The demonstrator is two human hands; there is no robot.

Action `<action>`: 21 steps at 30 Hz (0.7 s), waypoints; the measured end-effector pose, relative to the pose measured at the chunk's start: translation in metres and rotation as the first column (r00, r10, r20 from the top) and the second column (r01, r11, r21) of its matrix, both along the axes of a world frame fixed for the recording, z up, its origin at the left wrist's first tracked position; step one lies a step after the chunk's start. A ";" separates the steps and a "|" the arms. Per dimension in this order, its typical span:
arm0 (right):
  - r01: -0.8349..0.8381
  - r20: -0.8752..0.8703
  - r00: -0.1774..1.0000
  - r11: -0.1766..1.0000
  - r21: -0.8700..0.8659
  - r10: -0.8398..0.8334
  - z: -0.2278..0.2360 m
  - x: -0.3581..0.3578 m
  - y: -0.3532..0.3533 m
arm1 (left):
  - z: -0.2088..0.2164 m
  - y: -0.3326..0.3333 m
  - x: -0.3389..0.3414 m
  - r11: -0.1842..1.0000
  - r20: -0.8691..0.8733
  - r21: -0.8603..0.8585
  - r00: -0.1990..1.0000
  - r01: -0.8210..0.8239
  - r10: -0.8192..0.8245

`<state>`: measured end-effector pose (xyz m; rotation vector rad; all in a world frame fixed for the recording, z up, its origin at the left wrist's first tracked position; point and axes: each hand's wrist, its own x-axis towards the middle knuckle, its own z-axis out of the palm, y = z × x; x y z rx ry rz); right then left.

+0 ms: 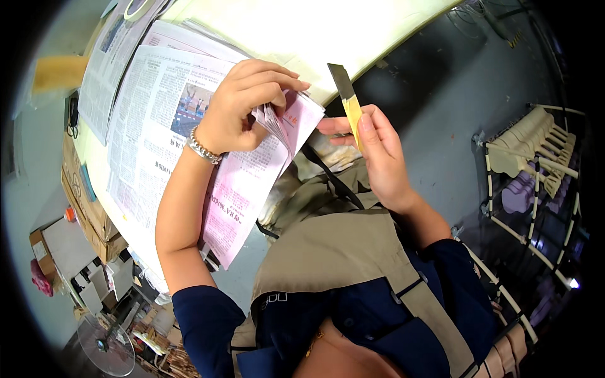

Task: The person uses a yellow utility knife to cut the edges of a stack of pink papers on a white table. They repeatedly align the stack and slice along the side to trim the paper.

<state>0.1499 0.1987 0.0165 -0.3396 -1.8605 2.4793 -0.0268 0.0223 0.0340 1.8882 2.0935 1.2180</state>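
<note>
Both hands raised, fingers pinched

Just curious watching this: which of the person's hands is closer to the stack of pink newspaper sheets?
Left. The left hand grips the folded corner of the pink newspaper sheets; the right hand holds a yellow utility knife just beside their edge.

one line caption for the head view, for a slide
Left hand pinches folded newspaper at table edge; right hand holds a yellow utility knife.
</note>
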 end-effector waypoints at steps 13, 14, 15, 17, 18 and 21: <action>0.018 -0.018 1.000 0.999 0.031 -0.018 0.004 0.002 -0.004 | -0.002 -0.010 -0.002 0.999 -0.091 -0.040 0.996 -0.013 0.010; 0.022 -0.016 1.000 0.999 0.027 -0.021 0.005 0.002 -0.005 | -0.001 -0.010 -0.002 0.999 -0.094 -0.040 0.995 -0.023 0.019; 0.021 -0.021 1.000 0.999 0.029 -0.020 0.005 0.002 -0.005 | 0.000 -0.009 -0.001 1.000 -0.083 -0.023 0.996 -0.020 0.018; 0.019 -0.030 0.999 0.999 0.034 -0.018 0.004 0.002 -0.004 | 0.003 -0.007 0.000 1.000 -0.059 0.013 0.998 -0.013 0.014; 0.020 -0.032 0.999 0.999 0.034 -0.019 0.005 0.002 -0.005 | 0.002 -0.006 0.000 1.000 -0.056 0.023 0.998 -0.008 0.009; 0.017 -0.035 0.999 0.999 0.032 -0.015 0.006 0.002 -0.006 | 0.002 -0.005 0.000 1.000 -0.047 0.031 0.999 0.002 -0.001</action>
